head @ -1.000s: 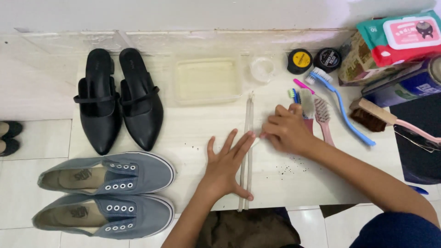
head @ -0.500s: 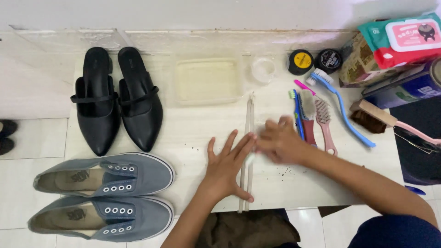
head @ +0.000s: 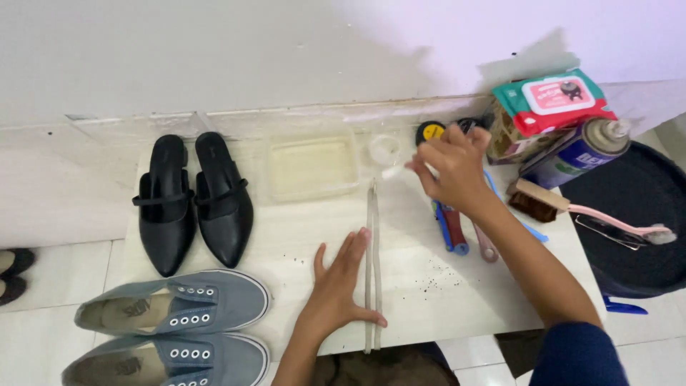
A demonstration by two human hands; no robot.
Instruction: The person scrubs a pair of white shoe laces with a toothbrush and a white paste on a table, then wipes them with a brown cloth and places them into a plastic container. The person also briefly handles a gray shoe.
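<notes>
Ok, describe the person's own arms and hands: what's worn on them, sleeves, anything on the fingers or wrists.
Both hands are bare, with no gloves. The left hand and its forearm are uncovered as far as the picture shows. The right hand and forearm are bare too, up to a dark blue sleeve that begins around the elbow. No ring, watch or bracelet can be made out on either one.

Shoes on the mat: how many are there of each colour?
Black shoes: 2
Grey sneakers: 2
Total: 4

The left hand lies flat beside the laces, near the sneakers. Another dark shoe shows at the left edge, off the mat, not counted.
</notes>
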